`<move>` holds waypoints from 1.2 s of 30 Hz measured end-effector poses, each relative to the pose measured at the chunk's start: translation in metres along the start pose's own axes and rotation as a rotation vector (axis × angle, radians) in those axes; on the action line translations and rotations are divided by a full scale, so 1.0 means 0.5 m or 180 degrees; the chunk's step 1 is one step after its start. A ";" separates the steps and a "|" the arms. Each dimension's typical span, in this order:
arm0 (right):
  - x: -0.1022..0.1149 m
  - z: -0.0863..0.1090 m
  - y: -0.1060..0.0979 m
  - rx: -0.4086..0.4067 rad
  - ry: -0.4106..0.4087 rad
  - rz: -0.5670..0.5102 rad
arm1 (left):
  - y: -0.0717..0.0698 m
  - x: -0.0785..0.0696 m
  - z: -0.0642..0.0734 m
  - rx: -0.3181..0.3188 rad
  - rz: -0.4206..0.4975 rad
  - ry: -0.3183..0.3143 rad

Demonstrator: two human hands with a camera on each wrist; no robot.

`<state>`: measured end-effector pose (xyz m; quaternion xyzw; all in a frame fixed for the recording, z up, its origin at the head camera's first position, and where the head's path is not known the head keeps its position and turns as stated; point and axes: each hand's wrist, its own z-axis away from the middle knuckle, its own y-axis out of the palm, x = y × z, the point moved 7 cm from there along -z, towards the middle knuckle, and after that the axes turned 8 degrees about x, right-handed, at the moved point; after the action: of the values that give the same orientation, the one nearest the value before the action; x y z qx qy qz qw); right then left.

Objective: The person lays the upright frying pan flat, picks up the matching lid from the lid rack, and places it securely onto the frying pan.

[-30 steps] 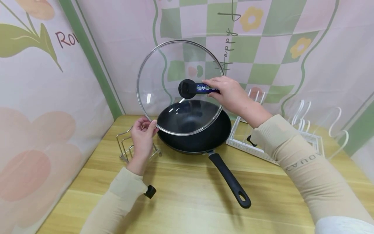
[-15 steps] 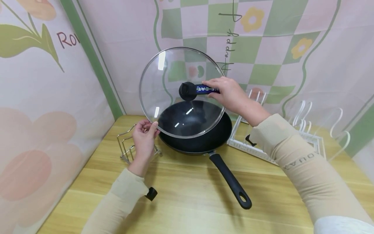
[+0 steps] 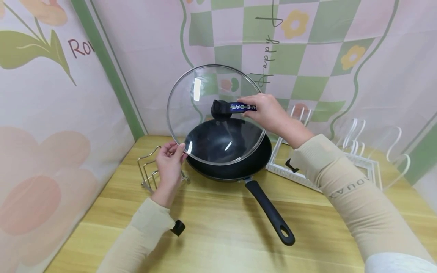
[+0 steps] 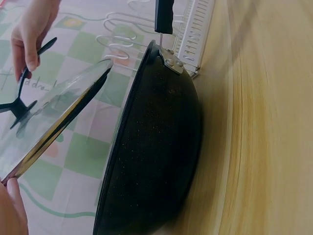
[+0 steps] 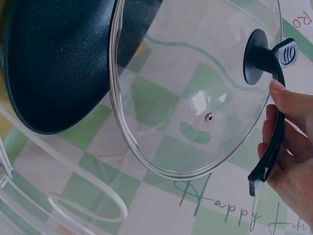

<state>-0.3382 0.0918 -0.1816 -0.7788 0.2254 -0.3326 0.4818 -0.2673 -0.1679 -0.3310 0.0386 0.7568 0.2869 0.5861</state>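
Observation:
A round glass lid (image 3: 191,110) with a metal rim is tilted above a black wok (image 3: 235,167), apart from it in the left wrist view. My right hand (image 3: 269,113) grips the lid's black handle (image 5: 275,127), its fingers curled round the bar. At the lid's lower left edge, my left hand (image 3: 170,161) pinches the rim between thumb and fingers; only part of that hand (image 4: 12,210) shows in the left wrist view. The wok stands on the wooden table with its long black handle (image 3: 269,212) pointing toward the front right.
Left of the wok is a small metal wire rack (image 3: 146,172), partly behind my left hand. A white rack (image 3: 290,174) with upright hooks stands at the right, partly behind my right sleeve. Patterned cloth (image 3: 307,57) hangs behind the wooden table (image 3: 211,231).
The lid's upper edge has come down and the lid leans flatter over the wok. Both hands keep their hold; the left has shifted slightly right and down.

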 end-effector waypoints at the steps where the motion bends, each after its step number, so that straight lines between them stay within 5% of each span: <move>1: -0.002 -0.001 0.001 0.0011 0.0026 -0.0007 | 0.000 0.001 0.000 -0.0007 0.0014 -0.0004; 14: -0.014 0.001 -0.010 0.0040 0.0253 -0.0143 | 0.018 0.006 0.013 -0.0013 0.0401 0.0061; 36: -0.028 -0.002 -0.005 0.0256 0.0434 -0.0034 | 0.046 0.057 0.042 0.0065 0.0276 -0.0274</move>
<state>-0.3482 0.1016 -0.1834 -0.7355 0.2401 -0.3962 0.4944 -0.2634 -0.1294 -0.3475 0.0896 0.7314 0.3023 0.6047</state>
